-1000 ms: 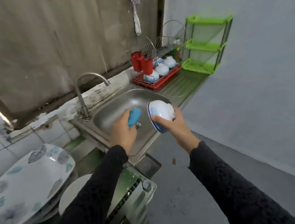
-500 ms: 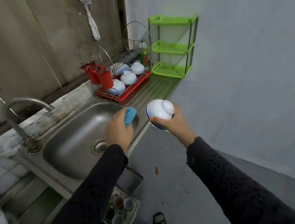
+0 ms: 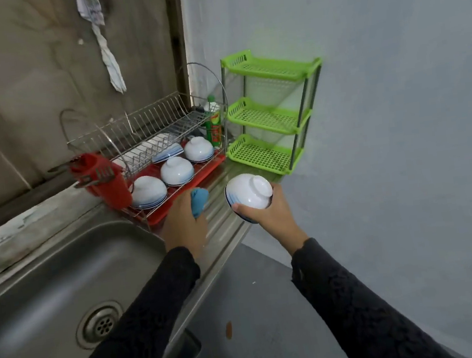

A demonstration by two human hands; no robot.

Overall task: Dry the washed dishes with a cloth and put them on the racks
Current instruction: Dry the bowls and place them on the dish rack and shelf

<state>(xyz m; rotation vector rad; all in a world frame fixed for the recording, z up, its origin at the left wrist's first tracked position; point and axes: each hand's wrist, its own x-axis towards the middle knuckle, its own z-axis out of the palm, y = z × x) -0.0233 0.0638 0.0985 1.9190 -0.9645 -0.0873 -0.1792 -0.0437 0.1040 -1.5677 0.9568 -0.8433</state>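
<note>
Bowl [image 3: 250, 196]: frame centre, foot up, tilted, gripped from below by right hand [image 3: 268, 219]. Cloth [image 3: 199, 202]: bunched in left hand [image 3: 184, 226], just left. Dish rack [image 3: 157, 120]: up-left of bowl. Green shelf [image 3: 266, 116]: up-right, seemingly nearer.

Head camera looks down, close, over the sink [image 3: 49, 276].

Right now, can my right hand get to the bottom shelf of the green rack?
Probably yes: the right hand, holding a bowl, is just in front of that shelf, with nothing between them.
</note>
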